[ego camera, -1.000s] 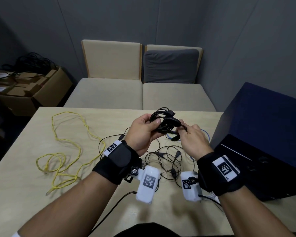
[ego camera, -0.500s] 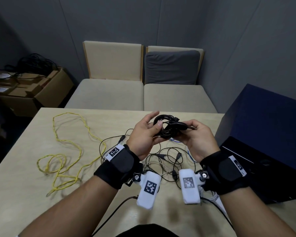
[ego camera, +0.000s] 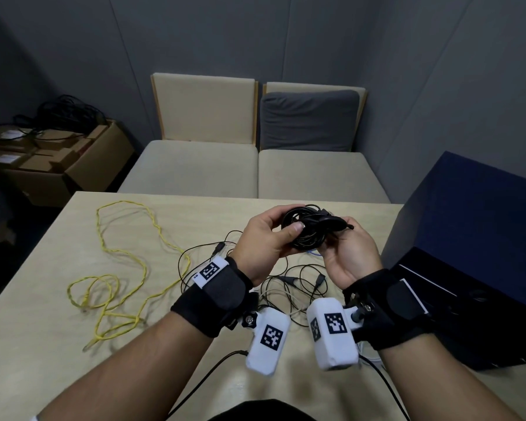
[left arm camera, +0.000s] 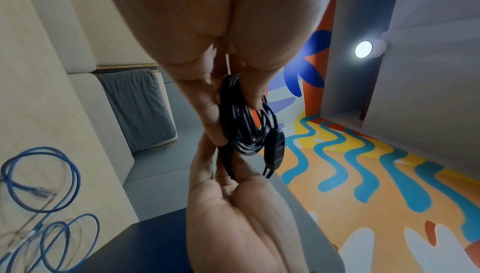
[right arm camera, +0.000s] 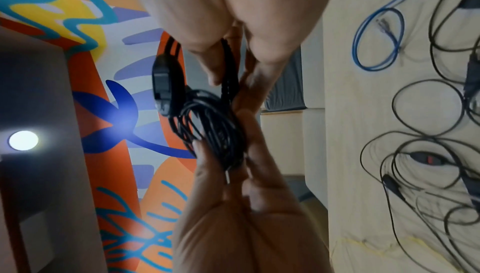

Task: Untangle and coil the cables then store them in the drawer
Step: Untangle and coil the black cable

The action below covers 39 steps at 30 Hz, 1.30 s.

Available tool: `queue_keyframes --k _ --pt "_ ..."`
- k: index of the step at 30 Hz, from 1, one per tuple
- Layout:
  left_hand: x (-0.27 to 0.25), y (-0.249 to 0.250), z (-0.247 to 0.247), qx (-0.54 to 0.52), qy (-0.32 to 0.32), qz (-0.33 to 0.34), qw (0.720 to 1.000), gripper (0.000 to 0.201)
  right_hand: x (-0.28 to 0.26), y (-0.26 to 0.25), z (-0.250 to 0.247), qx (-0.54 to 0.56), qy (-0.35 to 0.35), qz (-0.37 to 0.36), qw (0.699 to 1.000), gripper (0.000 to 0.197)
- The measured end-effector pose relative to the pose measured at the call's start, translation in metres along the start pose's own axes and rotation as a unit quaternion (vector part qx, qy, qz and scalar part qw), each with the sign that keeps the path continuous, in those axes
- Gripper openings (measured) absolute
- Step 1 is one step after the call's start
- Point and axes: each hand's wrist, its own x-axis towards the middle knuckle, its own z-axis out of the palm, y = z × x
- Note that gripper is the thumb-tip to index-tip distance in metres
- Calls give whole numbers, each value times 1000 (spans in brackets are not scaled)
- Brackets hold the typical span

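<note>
Coiled cable [ego camera: 305, 230] held between left hand [ego camera: 261, 241] and right hand [ego camera: 351, 256], above table [ego camera: 43, 344]. Loose cable [ego camera: 125, 259] on table, left of hands. Cable tangle [ego camera: 298, 287] beneath hands. Cabinet [ego camera: 474, 226] right of table, sofa [ego camera: 195, 168] behind it, boxes [ego camera: 58, 165] left of sofa.

Black coil [ego camera: 304, 230]; yellow cable [ego camera: 144, 268]; blue cable [left arm camera: 39, 191] — blurred inline piece [right arm camera: 426, 159], possibly red-marked.

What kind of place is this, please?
Probably a small office meeting nook: a cushioned bench behind a wooden table, grey panel walls, and cardboard boxes with cables in the corner.
</note>
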Motion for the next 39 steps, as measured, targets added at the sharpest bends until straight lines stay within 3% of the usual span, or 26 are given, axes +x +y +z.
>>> queue_keyframes --k 4,6,8,12,16,20,25,29,34,39 --pt "2 0 -1 -12 -1 -2 1000 27 5 6 0 20 -32 30 999 8" --pt "3 1 -2 -25 -2 -7 1000 25 7 9 -2 39 -37 32 998 33" --pt "4 2 -1 -52 0 -16 998 20 7 8 -3 34 -49 32 998 42" --pt "5 3 1 -72 21 -25 997 24 0 4 -2 -32 -68 30 997 13" --pt "7 4 5 -29 53 5 998 22 -2 5 -1 -54 -69 24 996 24" --pt "10 5 5 2 92 62 994 15 -4 5 -3 -4 -110 26 994 15" --pt "10 8 7 60 111 121 985 28 -2 6 -9 19 -175 44 983 50" --pt "9 11 11 102 94 127 982 30 1 4 -7 37 -163 11 986 70" --pt "6 12 13 84 70 110 988 25 4 6 -4 56 -147 -31 987 80" --pt "6 11 13 64 56 105 991 27 1 3 -2 43 -164 -17 985 92"
